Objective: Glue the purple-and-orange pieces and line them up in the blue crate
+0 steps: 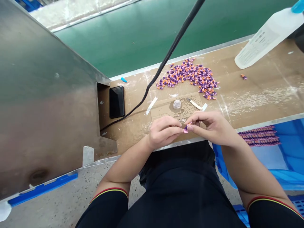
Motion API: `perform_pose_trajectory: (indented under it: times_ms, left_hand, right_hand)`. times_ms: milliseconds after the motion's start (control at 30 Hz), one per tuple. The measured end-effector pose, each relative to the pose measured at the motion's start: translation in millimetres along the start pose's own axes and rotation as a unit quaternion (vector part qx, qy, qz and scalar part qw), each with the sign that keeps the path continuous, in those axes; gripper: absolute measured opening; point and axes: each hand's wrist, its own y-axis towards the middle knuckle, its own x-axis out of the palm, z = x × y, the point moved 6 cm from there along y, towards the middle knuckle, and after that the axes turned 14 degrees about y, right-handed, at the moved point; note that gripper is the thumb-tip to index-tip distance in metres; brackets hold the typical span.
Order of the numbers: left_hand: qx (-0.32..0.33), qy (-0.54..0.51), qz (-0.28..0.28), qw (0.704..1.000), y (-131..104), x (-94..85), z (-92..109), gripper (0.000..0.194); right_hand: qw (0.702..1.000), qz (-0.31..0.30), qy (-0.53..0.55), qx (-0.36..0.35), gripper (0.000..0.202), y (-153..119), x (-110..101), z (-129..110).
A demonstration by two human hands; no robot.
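Close to the table's front edge, my right hand (213, 126) pinches a small purple, orange and pink figurine (186, 129) between thumb and fingers. My left hand (165, 131) is closed, its fingertips against the figurine's pink end; whatever they pinch is too small to make out. Just beyond my hands stands a small clear round pot (177, 104) on a wet-looking patch of cardboard. Beside it lies a white-handled craft knife (195, 104). Many similar figurines (190, 74) form a curved heap farther back, and a single figurine (243, 76) lies off to the right.
A black cable (163, 63) crosses above the cardboard-covered table (133, 133). On the left are a metal housing (52, 104) and a phone (117, 102). A white bottle (263, 39) stands back right. Below right, a blue crate (291, 142) holds rows of figurines. Behind runs a green belt (133, 44).
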Motion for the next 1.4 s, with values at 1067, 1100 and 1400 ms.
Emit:
perform_pose_trajectory:
  times_ms: [1067, 1100, 1400]
  left_hand:
    - [-0.001, 0.104, -0.001, 0.995, 15.4, 26.3, -30.9, 0.014]
    - [0.001, 0.106, 0.005, 0.994, 17.6, 29.1, -31.0, 0.014]
    - [0.044, 0.099, -0.008, 0.994, 31.4, 47.0, -22.0, 0.013]
  right_hand:
    - [0.826, 0.338, -0.091, 0.442, 0.013, -263.0, -122.1, 220.4]
    - [0.822, 0.33, -0.091, 0.455, 0.013, -261.6, -117.2, 227.3]
    - [0.817, 0.27, -0.095, 0.501, 0.017, -256.3, -103.7, 248.0]
